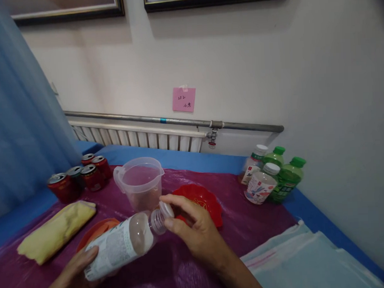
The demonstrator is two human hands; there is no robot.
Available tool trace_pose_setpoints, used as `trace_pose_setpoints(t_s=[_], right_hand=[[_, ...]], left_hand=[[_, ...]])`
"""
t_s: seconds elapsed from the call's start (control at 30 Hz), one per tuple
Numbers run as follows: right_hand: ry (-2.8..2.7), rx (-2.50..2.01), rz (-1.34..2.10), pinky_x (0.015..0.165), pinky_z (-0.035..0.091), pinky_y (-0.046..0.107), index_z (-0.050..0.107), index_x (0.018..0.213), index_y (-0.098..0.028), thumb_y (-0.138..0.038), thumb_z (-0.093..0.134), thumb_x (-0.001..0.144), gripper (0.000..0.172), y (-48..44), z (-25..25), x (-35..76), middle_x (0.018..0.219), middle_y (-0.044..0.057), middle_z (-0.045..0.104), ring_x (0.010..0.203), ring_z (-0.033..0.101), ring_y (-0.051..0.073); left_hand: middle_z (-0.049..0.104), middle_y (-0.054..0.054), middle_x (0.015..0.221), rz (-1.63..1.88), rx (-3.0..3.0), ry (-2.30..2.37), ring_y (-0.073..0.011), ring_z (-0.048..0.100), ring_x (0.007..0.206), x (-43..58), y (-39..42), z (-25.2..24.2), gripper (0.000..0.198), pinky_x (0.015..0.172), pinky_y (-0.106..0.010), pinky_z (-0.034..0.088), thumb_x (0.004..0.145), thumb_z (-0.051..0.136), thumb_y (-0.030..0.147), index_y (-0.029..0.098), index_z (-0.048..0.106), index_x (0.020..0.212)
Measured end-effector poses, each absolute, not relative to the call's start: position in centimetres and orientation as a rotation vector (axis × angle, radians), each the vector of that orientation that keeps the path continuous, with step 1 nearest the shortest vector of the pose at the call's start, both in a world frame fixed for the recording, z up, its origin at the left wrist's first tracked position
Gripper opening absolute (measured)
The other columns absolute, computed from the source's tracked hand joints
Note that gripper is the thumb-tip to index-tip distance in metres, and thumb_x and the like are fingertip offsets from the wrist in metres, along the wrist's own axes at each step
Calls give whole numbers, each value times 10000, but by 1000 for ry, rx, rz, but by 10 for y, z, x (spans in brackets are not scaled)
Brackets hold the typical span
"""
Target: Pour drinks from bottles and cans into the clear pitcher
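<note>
Tilted over the table is a clear plastic bottle (140, 236) with a pale printed label, its neck pointing up and right. My left hand (75, 272) is wrapped around its base. At the mouth, my right hand (195, 226) pinches a white bottle cap (166, 209) between thumb and fingers. Whether the cap still touches the rim I cannot tell. Just behind the bottle stands a translucent measuring jug (142, 176) with its handle to the left. A red scalloped plate (210, 200) lies behind my right hand, partly hidden by it. The bottle covers part of an orange dish (97, 231).
Several drink cans (93, 178) stand at the left near a rolled yellow cloth (57, 230). On the right are several capped bottles (260, 185). Light blue folded sheeting (311, 262) lies at front right. Purple plastic sheeting (235, 189) covers the table; a radiator (141, 137) runs behind.
</note>
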State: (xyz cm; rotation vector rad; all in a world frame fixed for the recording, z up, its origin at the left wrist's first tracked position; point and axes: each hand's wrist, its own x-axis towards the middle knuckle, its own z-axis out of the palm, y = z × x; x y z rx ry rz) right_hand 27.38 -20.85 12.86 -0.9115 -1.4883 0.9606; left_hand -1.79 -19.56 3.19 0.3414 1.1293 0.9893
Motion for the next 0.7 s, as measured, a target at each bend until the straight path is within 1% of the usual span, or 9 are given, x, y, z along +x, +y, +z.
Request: trace_pose_setpoints(t_s=[0.1,0.2,0.27,0.33,0.43,0.5,0.53,0.6,0.7], right_hand=[[-1589,-888,874,964,539,341,682,1183,-265,-195,638,849,344,-211,128,275,1144,25,734,1058,687,189],[-1724,-878,627,1013,532,327,648,1260,-278,-199,617,894,375,-211,122,275,1247,35,706,1161,660,195],[-1805,-851,418,1044,521,322,595,1336,-305,-196,600,920,430,-210,117,274,1314,31,673,1216,635,191],[-1862,-827,250,1065,507,313,521,1414,-314,-195,586,934,498,-210,112,273,1377,34,631,1256,610,186],[-1872,-848,114,1086,482,299,437,1481,-299,-214,562,951,551,-211,107,271,1439,41,578,1298,576,185],[-1846,-887,93,1077,486,290,445,1475,-313,-237,554,959,533,-212,105,271,1426,26,592,1282,591,180],[-1833,-908,101,1067,494,287,458,1464,-326,-248,549,963,514,-212,104,271,1410,17,606,1266,604,178],[-1818,-939,142,1042,516,285,485,1439,-351,-265,539,972,478,-211,103,271,1372,2,637,1228,634,174],[-1799,-977,233,1023,534,290,529,1396,-356,-272,524,981,423,-209,104,271,1317,-2,675,1181,664,172]], left_hand=[[727,-94,1107,1016,302,1115,-370,695,1000,4,-204,58,1066,733,-408,666,369,1011,312,235,528,1316],[734,-106,1012,1036,268,1055,-300,716,834,21,-210,77,995,670,-405,655,380,1018,257,152,532,1242],[733,-102,958,1033,238,999,-262,703,771,28,-213,79,958,628,-387,641,388,1019,263,136,539,1207],[728,-98,928,1000,239,936,-242,691,744,31,-216,74,915,605,-352,618,428,1007,332,134,550,1195],[721,-108,952,925,334,846,-242,689,770,31,-221,62,807,647,-328,585,529,940,486,141,592,1171],[714,-113,998,883,464,798,-232,679,818,29,-224,58,717,708,-316,561,562,909,511,142,643,1115],[710,-105,1004,853,544,779,-222,669,831,28,-225,58,685,724,-302,543,553,910,502,146,667,1084],[703,-83,1014,771,715,739,-219,652,892,26,-226,65,704,774,-286,508,512,927,485,162,686,1090],[693,-62,1067,639,904,675,-242,621,1021,27,-225,76,816,852,-289,464,519,906,539,207,645,1217]])
